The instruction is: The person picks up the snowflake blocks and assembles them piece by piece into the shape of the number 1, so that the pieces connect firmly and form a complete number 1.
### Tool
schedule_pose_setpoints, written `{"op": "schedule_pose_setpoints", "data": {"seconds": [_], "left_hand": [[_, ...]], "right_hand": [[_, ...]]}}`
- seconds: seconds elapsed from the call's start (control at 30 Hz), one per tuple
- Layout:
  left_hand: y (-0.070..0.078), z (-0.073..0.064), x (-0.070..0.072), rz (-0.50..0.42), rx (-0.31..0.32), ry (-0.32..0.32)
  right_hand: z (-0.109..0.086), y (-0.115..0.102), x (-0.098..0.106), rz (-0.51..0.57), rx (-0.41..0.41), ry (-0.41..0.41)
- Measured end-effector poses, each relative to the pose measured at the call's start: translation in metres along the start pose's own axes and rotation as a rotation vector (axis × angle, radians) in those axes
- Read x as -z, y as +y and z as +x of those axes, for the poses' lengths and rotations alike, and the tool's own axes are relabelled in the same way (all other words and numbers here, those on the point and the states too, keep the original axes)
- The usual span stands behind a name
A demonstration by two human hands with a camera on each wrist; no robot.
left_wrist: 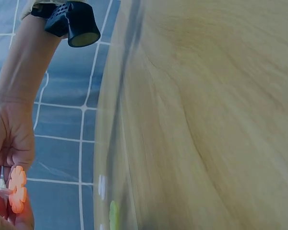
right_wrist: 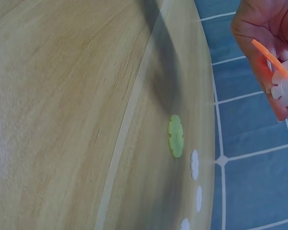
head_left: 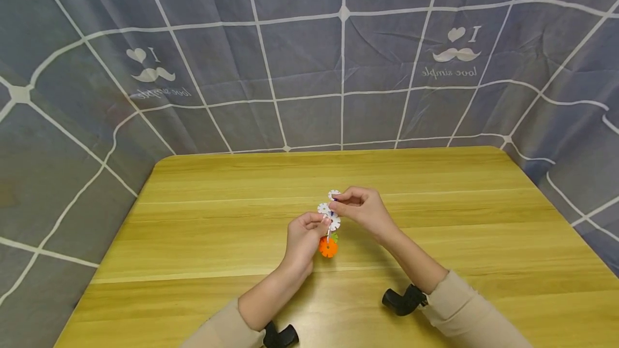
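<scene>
My left hand (head_left: 303,238) pinches a white notched disc (head_left: 334,223) between thumb and fingers. An orange notched disc (head_left: 328,247) is joined to it at an angle, as the right wrist view shows with the white disc (right_wrist: 285,88) and orange disc (right_wrist: 271,59). My right hand (head_left: 365,210) is just above and to the right, thumb and index finger pinching a small dark blue piece (head_left: 331,213), mostly hidden by the fingertips. In the left wrist view the orange disc (left_wrist: 18,189) stands beside the left thumb, below the right hand (left_wrist: 12,134).
On the wooden table (head_left: 217,230) lie a green notched disc (right_wrist: 175,136) and several white discs (right_wrist: 195,164) in a loose row beyond the hands. Black wrist-worn cameras (head_left: 403,301) sit at both sleeves. A grey gridded curtain (head_left: 309,69) surrounds the table's far side.
</scene>
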State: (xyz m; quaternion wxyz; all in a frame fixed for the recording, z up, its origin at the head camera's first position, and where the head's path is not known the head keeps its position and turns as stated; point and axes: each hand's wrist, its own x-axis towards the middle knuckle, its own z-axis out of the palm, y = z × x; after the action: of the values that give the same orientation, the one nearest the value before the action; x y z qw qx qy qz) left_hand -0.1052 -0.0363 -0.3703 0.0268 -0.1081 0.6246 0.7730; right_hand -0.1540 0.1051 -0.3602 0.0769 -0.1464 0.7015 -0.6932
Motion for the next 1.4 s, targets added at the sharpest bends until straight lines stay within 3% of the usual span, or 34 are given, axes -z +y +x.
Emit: {"op": "schedule_pose_setpoints", "data": {"seconds": [0.4, 0.67, 1.0, 1.4], "left_hand": [[-0.001, 0.0, -0.001, 0.021, -0.01, 0.01], [0.007, -0.001, -0.002, -0.013, -0.047, -0.045], [0.009, -0.001, -0.003, -0.044, -0.082, -0.094], [0.01, 0.001, 0.0, -0.021, -0.053, -0.139]], "right_hand": [[-0.003, 0.001, -0.001, -0.084, 0.028, 0.006], [0.004, 0.003, 0.011, 0.105, 0.0, -0.097], [0.009, 0.009, 0.016, 0.246, 0.018, -0.144], [0.009, 0.013, 0.018, 0.193, 0.006, -0.184]]}}
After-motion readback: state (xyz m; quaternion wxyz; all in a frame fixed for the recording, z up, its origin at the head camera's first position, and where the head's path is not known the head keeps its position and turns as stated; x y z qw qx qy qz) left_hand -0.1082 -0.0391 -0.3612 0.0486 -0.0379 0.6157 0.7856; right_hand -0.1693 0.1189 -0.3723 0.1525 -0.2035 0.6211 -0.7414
